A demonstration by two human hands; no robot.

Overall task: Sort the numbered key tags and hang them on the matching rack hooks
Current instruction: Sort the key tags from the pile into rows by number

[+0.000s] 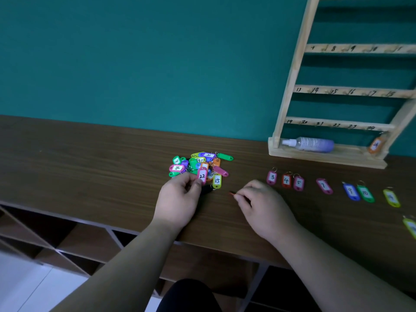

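A heap of coloured key tags (199, 164) lies in the middle of the brown table (90, 158). My left hand (180, 199) pinches the pink tag marked 22 (202, 176) at the heap's near edge. Beside it lies a yellow tag 15 (217, 181). My right hand (263, 203) pinches a small red tag (231, 194) low over the table. To the right a row of sorted tags runs from tag 3 (272, 177) through tag 7 (324, 186) to tag 10 (365, 193). The wooden rack (290, 86) stands at the back right, with an orange tag (375, 144) hanging under hook 24.
A clear spray bottle (308, 144) lies on the rack's base. Two yellow-green tags (391, 197) lie at the far right, one partly cut off by the frame edge. A teal wall stands behind the table. Open cubby shelves (74, 242) sit below the table's front edge.
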